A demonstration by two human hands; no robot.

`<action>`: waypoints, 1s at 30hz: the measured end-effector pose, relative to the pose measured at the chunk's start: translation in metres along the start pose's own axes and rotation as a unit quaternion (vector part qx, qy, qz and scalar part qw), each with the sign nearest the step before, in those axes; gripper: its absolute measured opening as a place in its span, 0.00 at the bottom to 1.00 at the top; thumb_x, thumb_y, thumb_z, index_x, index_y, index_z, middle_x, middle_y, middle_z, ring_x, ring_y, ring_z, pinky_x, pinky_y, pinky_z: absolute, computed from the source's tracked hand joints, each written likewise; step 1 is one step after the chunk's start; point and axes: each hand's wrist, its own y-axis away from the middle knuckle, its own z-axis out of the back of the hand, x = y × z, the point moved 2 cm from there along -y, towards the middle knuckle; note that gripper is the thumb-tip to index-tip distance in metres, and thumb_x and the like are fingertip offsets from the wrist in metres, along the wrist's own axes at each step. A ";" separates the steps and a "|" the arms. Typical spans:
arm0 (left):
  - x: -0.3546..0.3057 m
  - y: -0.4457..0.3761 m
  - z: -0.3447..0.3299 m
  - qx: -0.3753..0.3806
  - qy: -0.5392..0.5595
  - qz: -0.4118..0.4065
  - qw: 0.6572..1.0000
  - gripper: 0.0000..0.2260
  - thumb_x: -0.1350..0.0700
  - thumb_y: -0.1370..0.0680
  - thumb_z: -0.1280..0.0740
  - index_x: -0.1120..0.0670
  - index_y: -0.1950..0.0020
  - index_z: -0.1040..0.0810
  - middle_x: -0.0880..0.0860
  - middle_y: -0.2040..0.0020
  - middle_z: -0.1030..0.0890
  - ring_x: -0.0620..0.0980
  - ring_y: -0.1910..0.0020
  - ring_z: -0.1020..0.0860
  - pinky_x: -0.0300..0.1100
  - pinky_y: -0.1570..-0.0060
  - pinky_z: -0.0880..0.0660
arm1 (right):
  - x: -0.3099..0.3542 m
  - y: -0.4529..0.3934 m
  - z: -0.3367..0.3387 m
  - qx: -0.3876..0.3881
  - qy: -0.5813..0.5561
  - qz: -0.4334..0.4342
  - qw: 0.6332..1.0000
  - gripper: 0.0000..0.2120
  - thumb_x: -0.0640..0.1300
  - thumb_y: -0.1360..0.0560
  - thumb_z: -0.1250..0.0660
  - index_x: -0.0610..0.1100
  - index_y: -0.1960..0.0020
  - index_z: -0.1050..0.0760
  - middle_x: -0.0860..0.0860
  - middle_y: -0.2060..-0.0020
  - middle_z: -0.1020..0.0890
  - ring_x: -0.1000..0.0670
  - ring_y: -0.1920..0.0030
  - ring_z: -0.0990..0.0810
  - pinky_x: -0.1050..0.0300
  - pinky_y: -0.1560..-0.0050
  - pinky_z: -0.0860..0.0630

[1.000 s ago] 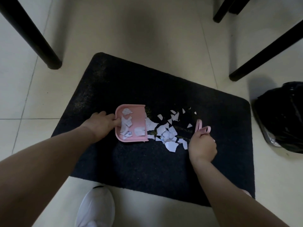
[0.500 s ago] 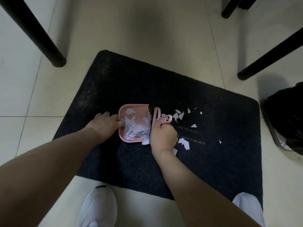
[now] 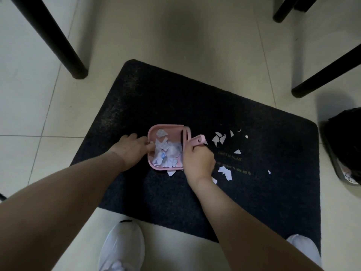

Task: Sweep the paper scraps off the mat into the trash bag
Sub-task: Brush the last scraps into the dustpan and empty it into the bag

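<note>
Looking down from head height, the view shows a person crouched over a black mat point(image 3: 195, 106) on a pale tiled floor. The left hand point(image 3: 130, 149), at centre frame, grips the handle side of a small pink dustpan point(image 3: 172, 132) resting on the mat, its fingers curled around the pan's left edge. The right hand point(image 3: 197, 160), just to the right, is wrapped around the handle of a matching pink brush point(image 3: 193, 140), whose head sits against the pan's open right mouth.

A heap of white paper scraps point(image 3: 166, 153) fills the pan. More loose scraps point(image 3: 219, 138) lie on the mat to the right of the brush, with a larger piece point(image 3: 226, 172) lower down beside the right wrist, one piece at the pan's lower edge, and a tiny fleck further right. The black trash bag point(image 3: 345, 143) sits at the right edge of the frame, off the mat and well apart from the pan; its opening cannot be made out, so it is probably slumped in a bin.

The step in hand appears to be brushing a gathered pile into the pan, with the task roughly half done. The next move likely calls for drawing the brush back out to the right, behind the remaining scraps, and sweeping them leftward while the left hand keeps the pan's lip flat on the mat.
</note>
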 end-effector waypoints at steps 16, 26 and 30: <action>0.044 0.036 -0.021 0.008 -0.001 0.020 1.000 0.20 0.52 0.20 0.44 0.41 0.29 0.40 0.50 0.34 0.34 0.54 0.40 0.31 0.47 0.42 0.31 | -0.023 -0.038 0.042 -0.113 0.017 -0.032 0.993 0.30 0.51 0.18 0.56 0.36 0.62 0.23 0.45 0.67 0.21 0.48 0.68 0.24 0.58 0.65 0.32; 0.038 0.030 -0.023 0.004 -0.009 0.020 1.000 0.19 0.53 0.20 0.43 0.42 0.30 0.40 0.51 0.34 0.34 0.55 0.42 0.30 0.48 0.43 0.31 | 0.008 0.004 -0.011 0.029 0.001 0.039 0.999 0.27 0.50 0.18 0.52 0.43 0.73 0.34 0.51 0.76 0.30 0.53 0.76 0.32 0.60 0.74 0.39; 0.038 0.030 -0.023 0.003 -0.006 0.019 1.000 0.20 0.53 0.20 0.43 0.42 0.29 0.40 0.52 0.34 0.34 0.55 0.42 0.30 0.48 0.44 0.31 | 0.012 0.010 -0.011 0.068 -0.095 0.023 0.993 0.26 0.45 0.20 0.43 0.44 0.77 0.39 0.52 0.79 0.35 0.53 0.78 0.37 0.60 0.74 0.41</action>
